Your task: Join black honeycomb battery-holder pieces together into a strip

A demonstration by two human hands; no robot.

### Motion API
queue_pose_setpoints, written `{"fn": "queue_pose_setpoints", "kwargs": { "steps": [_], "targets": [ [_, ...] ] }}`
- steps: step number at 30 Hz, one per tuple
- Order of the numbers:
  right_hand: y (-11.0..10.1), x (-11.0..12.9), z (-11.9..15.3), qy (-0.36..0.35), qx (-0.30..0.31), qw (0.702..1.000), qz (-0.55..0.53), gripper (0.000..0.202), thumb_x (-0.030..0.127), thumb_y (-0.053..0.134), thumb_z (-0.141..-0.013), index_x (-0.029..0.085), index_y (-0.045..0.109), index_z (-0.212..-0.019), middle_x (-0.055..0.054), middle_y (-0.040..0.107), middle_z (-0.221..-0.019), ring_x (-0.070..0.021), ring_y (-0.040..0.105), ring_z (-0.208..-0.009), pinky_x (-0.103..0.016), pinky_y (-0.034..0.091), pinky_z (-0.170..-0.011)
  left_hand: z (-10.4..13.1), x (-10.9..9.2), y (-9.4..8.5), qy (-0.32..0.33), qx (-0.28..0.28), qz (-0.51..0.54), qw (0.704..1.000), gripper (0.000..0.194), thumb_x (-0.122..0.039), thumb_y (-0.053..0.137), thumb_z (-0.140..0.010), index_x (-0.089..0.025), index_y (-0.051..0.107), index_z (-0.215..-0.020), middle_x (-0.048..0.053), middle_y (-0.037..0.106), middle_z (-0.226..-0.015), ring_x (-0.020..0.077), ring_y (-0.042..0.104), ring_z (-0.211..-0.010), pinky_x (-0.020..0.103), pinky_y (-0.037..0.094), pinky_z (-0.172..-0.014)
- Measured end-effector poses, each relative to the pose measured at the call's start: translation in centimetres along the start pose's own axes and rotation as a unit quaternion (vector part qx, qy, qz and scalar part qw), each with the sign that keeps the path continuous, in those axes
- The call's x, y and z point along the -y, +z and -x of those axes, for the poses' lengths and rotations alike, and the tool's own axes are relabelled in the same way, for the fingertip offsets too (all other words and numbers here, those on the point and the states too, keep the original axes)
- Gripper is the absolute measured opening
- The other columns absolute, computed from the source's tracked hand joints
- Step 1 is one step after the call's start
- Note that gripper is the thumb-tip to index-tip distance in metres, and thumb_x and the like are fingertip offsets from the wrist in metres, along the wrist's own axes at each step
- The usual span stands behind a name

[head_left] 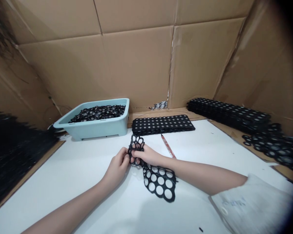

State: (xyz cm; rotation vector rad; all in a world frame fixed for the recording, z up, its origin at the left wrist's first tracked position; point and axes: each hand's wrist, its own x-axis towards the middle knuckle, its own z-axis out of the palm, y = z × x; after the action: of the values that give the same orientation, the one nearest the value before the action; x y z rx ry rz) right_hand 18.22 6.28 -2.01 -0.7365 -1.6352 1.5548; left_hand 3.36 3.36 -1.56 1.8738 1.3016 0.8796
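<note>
A black sheet of joined rings [159, 180] is bunched up between my two hands over the white table. My right hand [145, 154] is closed round its gathered middle, and one end hangs down below the wrist with its round holes spread open. A shorter end sticks up above the fingers. On the left edge of the bunched part, my left hand [120, 160] has thumb and fingers pinched together on the rings. What lies inside the folds is hidden by the fingers.
A light blue basin [101, 128] full of black discs stands at the back left. Right of it lies a stack of perforated black sheets [163, 125], with a red pencil-like stick [168, 147] before it. More black sheets [229, 113] are piled at the right against cardboard walls [136, 65].
</note>
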Motion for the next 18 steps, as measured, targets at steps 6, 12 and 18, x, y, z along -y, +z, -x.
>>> {"fn": "queue_pose_setpoints", "kwargs": {
  "steps": [6,12,18],
  "targets": [
    [-0.03,-0.07,-0.1,0.003,0.001,1.0,0.008,0.01,0.015,0.044,-0.074,0.014,0.051,-0.066,0.002,0.053,-0.056,-0.007,0.046,-0.048,-0.019,0.039,-0.048,0.05,-0.28,-0.04,-0.003,0.002,-0.014,1.0,0.014,-0.026,0.034,-0.08,-0.02,0.043,-0.073,-0.003,0.052,-0.065,0.013,0.046,-0.059,0.023,0.033,-0.057],
    [0.0,-0.09,-0.21,-0.002,0.002,1.0,0.013,0.01,0.013,0.045,-0.073,0.014,0.051,-0.065,0.003,0.053,-0.056,-0.0073,0.047,-0.05,-0.019,0.04,-0.051,0.16,-0.7,-0.15,0.003,0.009,-0.048,0.999,0.015,-0.027,0.032,-0.082,-0.02,0.04,-0.072,-0.003,0.052,-0.066,0.0133,0.047,-0.062,0.024,0.034,-0.059],
    [0.17,0.39,-0.05,-0.001,-0.006,1.0,0.03,0.015,0.013,0.045,-0.073,0.014,0.05,-0.059,0.003,0.051,-0.052,-0.0072,0.046,-0.048,-0.02,0.04,-0.051,0.19,-0.45,-0.08,0.008,0.012,-0.084,0.996,0.014,-0.027,0.03,-0.083,-0.021,0.037,-0.072,-0.004,0.05,-0.066,0.0135,0.047,-0.062,0.024,0.034,-0.059]
  ]
}}
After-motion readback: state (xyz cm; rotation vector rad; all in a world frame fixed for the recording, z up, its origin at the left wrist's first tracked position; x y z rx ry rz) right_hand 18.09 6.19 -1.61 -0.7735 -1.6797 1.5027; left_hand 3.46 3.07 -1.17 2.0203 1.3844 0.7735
